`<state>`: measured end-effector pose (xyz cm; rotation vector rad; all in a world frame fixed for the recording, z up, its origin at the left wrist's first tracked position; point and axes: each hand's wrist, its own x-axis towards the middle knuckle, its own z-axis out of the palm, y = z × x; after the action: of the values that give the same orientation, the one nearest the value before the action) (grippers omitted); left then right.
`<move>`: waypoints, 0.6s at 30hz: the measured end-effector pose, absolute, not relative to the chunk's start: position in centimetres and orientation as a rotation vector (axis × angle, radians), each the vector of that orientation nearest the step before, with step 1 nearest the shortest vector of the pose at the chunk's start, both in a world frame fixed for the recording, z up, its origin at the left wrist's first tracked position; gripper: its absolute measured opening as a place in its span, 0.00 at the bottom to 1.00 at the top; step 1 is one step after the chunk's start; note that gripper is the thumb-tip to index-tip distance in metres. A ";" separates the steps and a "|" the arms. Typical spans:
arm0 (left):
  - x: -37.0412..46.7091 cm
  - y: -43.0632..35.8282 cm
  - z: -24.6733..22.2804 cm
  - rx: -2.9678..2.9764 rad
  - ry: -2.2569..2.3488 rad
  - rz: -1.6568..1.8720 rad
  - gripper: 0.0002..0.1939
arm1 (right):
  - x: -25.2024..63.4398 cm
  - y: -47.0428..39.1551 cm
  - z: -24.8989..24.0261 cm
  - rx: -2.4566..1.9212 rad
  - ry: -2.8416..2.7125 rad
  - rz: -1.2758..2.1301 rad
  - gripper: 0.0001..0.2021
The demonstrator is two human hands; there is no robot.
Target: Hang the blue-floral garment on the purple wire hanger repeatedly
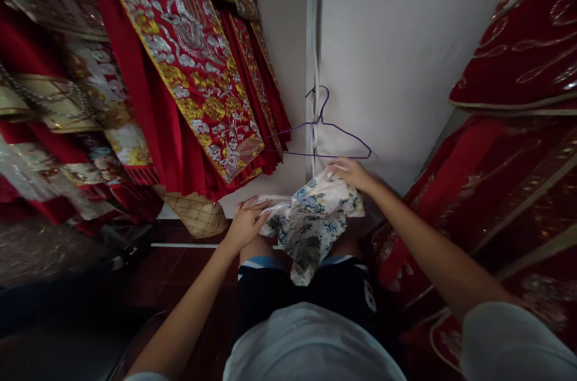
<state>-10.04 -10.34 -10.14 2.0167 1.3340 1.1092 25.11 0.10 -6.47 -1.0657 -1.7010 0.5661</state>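
A white cloth garment with blue and green flowers hangs bunched between my two hands, above my knees. My left hand is closed on its left edge, where the fabric is gathered. At the upper right, my right hand pinches the top edge. The lower end of the garment droops in folds, and its exact cut cannot be made out. Just beyond my hands, a thin purple clothes hanger hangs against the wall with nothing on it. Its lower bar is close above my right fingers.
Red clothes with gold and silver embroidery hang at the left. More dark red embroidered clothing hangs at the right. White cords run down the pale wall. A thin white rod lies low over the dark red floor.
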 end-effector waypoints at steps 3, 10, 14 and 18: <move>-9.8 -10.0 -11.1 2.102 1.422 0.993 0.07 | 25.0 0.6 -5.7 -1.021 -1.681 0.423 0.17; -10.9 -9.8 -11.3 2.270 1.957 0.675 0.15 | 22.4 2.7 -6.0 -1.200 -1.735 0.409 0.21; -10.2 -9.7 -11.1 2.134 1.978 0.702 0.28 | 24.2 1.1 -6.3 -1.259 -1.654 0.322 0.28; -7.7 -8.2 -11.1 1.866 1.638 1.258 0.16 | 27.3 -0.5 -5.3 -1.316 -1.617 0.199 0.26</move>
<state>-7.73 -8.16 -11.06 1.8663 1.6375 1.2576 27.31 -0.49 -5.34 -1.3157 -1.6166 0.1994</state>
